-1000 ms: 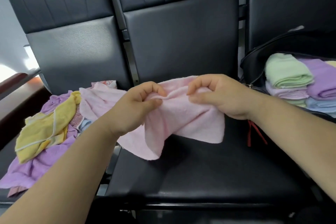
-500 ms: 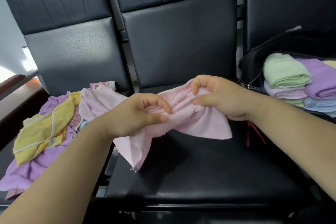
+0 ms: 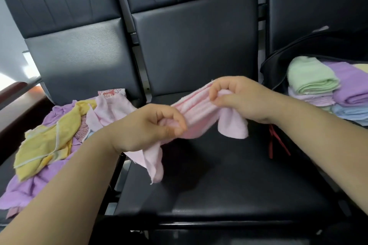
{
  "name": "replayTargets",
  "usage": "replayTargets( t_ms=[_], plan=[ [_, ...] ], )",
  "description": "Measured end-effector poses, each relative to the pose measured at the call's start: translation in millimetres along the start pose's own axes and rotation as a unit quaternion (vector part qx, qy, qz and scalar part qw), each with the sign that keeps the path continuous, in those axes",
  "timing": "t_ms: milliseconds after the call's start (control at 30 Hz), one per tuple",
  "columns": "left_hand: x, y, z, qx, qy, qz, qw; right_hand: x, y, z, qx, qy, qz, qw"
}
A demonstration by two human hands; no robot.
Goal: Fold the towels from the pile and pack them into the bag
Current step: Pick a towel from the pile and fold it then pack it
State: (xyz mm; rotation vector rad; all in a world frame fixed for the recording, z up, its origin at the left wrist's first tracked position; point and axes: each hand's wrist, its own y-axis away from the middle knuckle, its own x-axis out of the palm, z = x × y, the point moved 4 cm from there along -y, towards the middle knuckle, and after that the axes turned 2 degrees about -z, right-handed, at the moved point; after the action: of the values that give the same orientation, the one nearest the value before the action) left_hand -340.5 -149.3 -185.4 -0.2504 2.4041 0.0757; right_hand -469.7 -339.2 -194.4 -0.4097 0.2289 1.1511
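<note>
**Towel held between both hands, head view.** The left fingers (image 3: 175,120) are curled, thumb against forefinger, and pinch one end of a pink towel (image 3: 197,113). The right fingers (image 3: 217,89) are likewise curled round its other end. The towel is gathered into lengthwise pleats and stretched between the left hand (image 3: 151,127) and the right hand (image 3: 239,99), above the middle seat (image 3: 219,195). A loose corner hangs below each grip. The cloth enclosed in each palm is hidden.

At eight o'clock, on the neighbouring seat, the pile (image 3: 83,125) is seen: a yellow towel (image 3: 45,145) lies over purple cloth, and the near edge is covered by the left forearm. A printed piece at the back is mostly buried.

At three o'clock an open black bag (image 3: 278,65) is cut off by the frame. In it lie a folded green towel (image 3: 312,77), a purple one and a blue one. A red strap (image 3: 272,141) hangs beside the bag, and its attachment cannot be made out.
</note>
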Motion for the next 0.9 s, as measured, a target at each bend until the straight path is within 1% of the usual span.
replayTargets(
  t_ms=[33, 67, 133, 167, 200, 233, 267, 300, 333, 367, 400, 433, 467, 500, 533, 567, 600, 667, 700, 733, 767, 833, 900],
  plan=[
    [1.4, 0.1, 1.5, -0.011, -0.014, 0.024, 1.000, 1.7, -0.6, -1.0, 0.009, -0.069, -0.010, 0.998],
    [0.4, -0.8, 3.6, -0.017, -0.033, 0.022, 0.999, 6.2, -0.7, -2.2, 0.016, -0.127, -0.013, 0.992],
    [-5.9, -3.0, 3.8, -0.015, -0.055, -0.042, 0.998, 17.6, 2.4, 0.6, 0.026, -0.207, 0.007, 0.978],
    [-9.6, -2.9, 4.0, -0.017, -0.051, -0.085, 0.995, 21.1, 4.8, 3.3, 0.027, -0.220, 0.028, 0.975],
    [-12.7, -1.8, 3.8, -0.022, -0.034, -0.128, 0.991, 22.4, 8.4, 5.3, 0.024, -0.200, 0.054, 0.978],
    [-15.0, -0.2, 4.2, -0.028, -0.011, -0.165, 0.986, 23.1, 11.6, 5.6, 0.021, -0.133, 0.086, 0.987],
    [-15.1, 1.1, 3.1, -0.031, 0.012, -0.190, 0.981, 24.7, 14.3, 4.5, 0.016, -0.025, 0.123, 0.992],
    [-13.6, 1.4, 1.5, -0.029, 0.028, -0.203, 0.978, 27.2, 16.0, 2.3, 0.011, 0.094, 0.155, 0.983],
    [-11.2, 0.9, -1.9, -0.021, 0.038, -0.205, 0.978, 29.2, 15.6, -1.4, 0.004, 0.193, 0.175, 0.965],
    [-8.5, 0.4, -6.5, -0.008, 0.041, -0.199, 0.979, 28.9, 14.5, -1.2, -0.009, 0.253, 0.171, 0.952],
    [-6.1, 0.3, -10.1, 0.008, 0.044, -0.184, 0.982, 25.3, 11.8, 0.2, -0.023, 0.276, 0.146, 0.950],
    [-4.2, 0.8, -14.0, 0.022, 0.047, -0.166, 0.985, 19.1, 9.6, 2.6, -0.035, 0.266, 0.114, 0.957],
    [-3.7, 1.6, -15.8, 0.030, 0.047, -0.142, 0.988, 11.1, 7.6, 4.7, -0.032, 0.214, 0.074, 0.974],
    [-3.3, 2.4, -15.7, 0.027, 0.041, -0.111, 0.993, 3.5, 6.1, 5.6, -0.018, 0.128, 0.033, 0.991],
    [-2.1, 3.5, -15.2, 0.018, 0.028, -0.077, 0.996, -1.7, 5.3, 5.5, -0.008, 0.032, 0.000, 0.999],
    [-1.6, 4.3, -11.7, 0.011, 0.003, -0.050, 0.999, -3.4, 4.9, 4.9, -0.002, -0.044, -0.024, 0.999],
    [-0.4, 4.3, -10.7, 0.007, -0.023, -0.037, 0.999, -2.1, 5.8, 4.9, -0.002, -0.096, -0.037, 0.995],
    [-4.4, 2.8, -7.3, -0.003, -0.045, -0.070, 0.996, 7.8, 9.7, 7.0, -0.012, -0.138, -0.021, 0.990],
    [-7.4, 2.9, -6.6, -0.009, -0.038, -0.103, 0.994, 12.9, 13.3, 8.5, -0.018, -0.131, 0.007, 0.991],
    [-10.1, 3.8, -6.2, -0.015, -0.027, -0.138, 0.990, 15.8, 16.9, 9.9, -0.016, -0.100, 0.045, 0.994],
    [-12.1, 4.6, -6.1, -0.018, -0.015, -0.167, 0.986, 17.5, 22.2, 11.1, -0.007, -0.048, 0.092, 0.995],
    [-11.5, 5.9, -6.9, -0.028, 0.007, -0.209, 0.978, 20.1, 30.1, 8.5, 0.023, 0.071, 0.172, 0.982],
    [-5.8, 6.0, -12.9, -0.033, 0.007, -0.237, 0.971, 19.0, 30.4, 3.6, 0.022, 0.184, 0.181, 0.966]
  ],
)
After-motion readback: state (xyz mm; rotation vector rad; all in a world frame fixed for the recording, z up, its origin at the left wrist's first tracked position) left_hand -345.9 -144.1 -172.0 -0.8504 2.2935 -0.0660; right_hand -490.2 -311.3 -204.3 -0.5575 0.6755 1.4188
